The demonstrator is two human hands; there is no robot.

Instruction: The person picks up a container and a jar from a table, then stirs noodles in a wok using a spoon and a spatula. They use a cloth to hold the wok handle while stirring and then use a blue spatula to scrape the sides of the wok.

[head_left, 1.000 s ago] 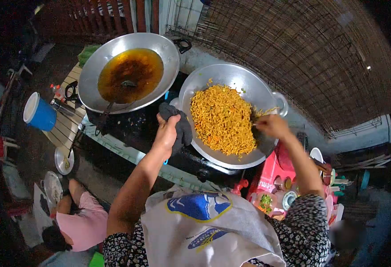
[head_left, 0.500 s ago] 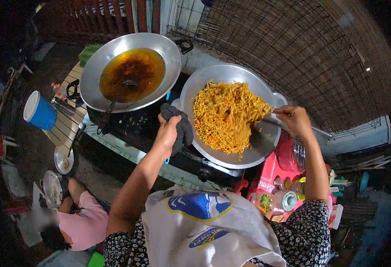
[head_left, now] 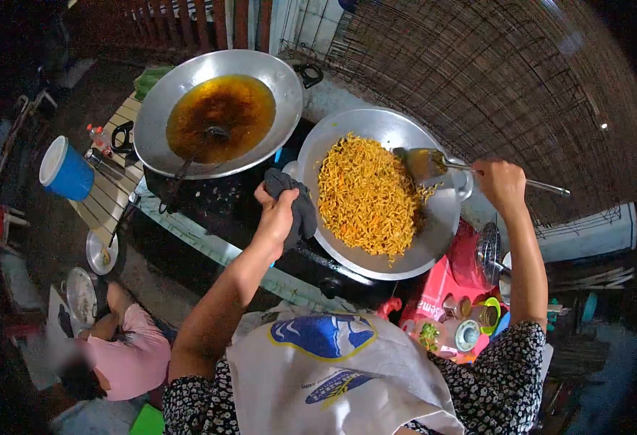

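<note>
Fried noodles (head_left: 365,199) fill the middle of a wide metal wok (head_left: 434,250) on the stove. My right hand (head_left: 501,187) is closed round the long handle of a metal spatula (head_left: 427,167), whose blade sits inside the wok at the right edge of the noodles. A dark grey cloth (head_left: 300,214) is bunched in my left hand (head_left: 275,214), held against the wok's left side. Whether the fingers grip the wok's handle through the cloth cannot be seen. Left of it, a second wok (head_left: 282,109) holds brown-gold oil (head_left: 224,109) with a ladle dipped in it.
A blue bucket (head_left: 68,174) with a white lid stands on a slatted table (head_left: 104,206) at left. Another person in a pink shirt (head_left: 126,355) sits at lower left beside a pot (head_left: 83,297). Jars (head_left: 467,333) stand on a red cloth (head_left: 434,297) at lower right.
My right hand has moved right and slightly up with the spatula, whose blade has come out of the noodles and now shows. The noodles have settled into a pile. My left hand stays at the wok's side.
</note>
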